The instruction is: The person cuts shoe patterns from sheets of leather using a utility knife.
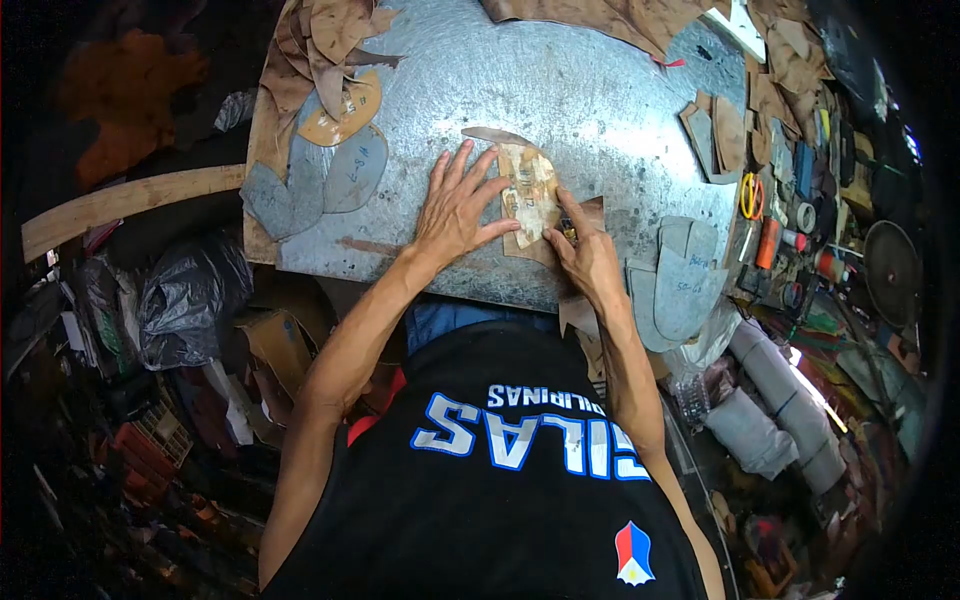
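Observation:
My left hand (458,208) lies flat with its fingers spread, thumb and fingertips pressing on the left edge of a worn, stained pattern piece (530,190) with handwriting on it. The pattern rests on a piece of brown leather (531,250) that shows past its edges. My right hand (592,258) is at the pattern's lower right side, index finger along the edge and thumb near the bottom corner. Between them is a small dark and yellowish thing (570,232), too small and covered to name. A thin curved leather strip (500,135) sticks out above the pattern.
The metal-topped table (450,75) carries grey patterns (690,285) at right, grey (355,170) and tan (345,110) ones at left, and leather pieces (600,20) along the far edge. Tape rolls and tools (765,220) crowd the right side. A wooden beam (130,210) juts out left.

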The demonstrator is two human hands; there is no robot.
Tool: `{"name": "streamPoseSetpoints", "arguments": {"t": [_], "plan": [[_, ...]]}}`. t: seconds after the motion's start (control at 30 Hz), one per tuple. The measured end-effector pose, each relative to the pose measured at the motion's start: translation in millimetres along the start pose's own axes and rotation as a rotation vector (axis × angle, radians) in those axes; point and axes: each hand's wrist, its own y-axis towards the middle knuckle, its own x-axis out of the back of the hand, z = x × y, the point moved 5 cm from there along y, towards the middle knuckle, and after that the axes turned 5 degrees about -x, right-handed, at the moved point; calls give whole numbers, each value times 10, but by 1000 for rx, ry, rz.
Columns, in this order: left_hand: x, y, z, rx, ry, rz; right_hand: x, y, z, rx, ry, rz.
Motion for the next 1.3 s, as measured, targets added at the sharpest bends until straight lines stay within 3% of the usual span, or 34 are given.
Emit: {"name": "streamPoseSetpoints", "arguments": {"t": [0.43, 0.63, 0.7, 0.77, 0.87, 1.3], "plan": [[-13, -7, 6, -30, 6, -18, 5, 16, -19, 103, 6, -47], [43, 43, -78, -69, 39, -8, 77, -38, 44, -41, -73, 110], [80, 100, -72, -96, 61, -5, 153, -106, 101, 56, -31, 22], [9, 173, -62, -234, 44, 144, 151, -218, 96, 1, -61, 46], [50, 283, 16, -299, 20, 208, 73, -384, 241, 233, -212, 45], [85, 221, 165, -389, -63, 204, -312, -191, 662, 179, -36, -145]]}}
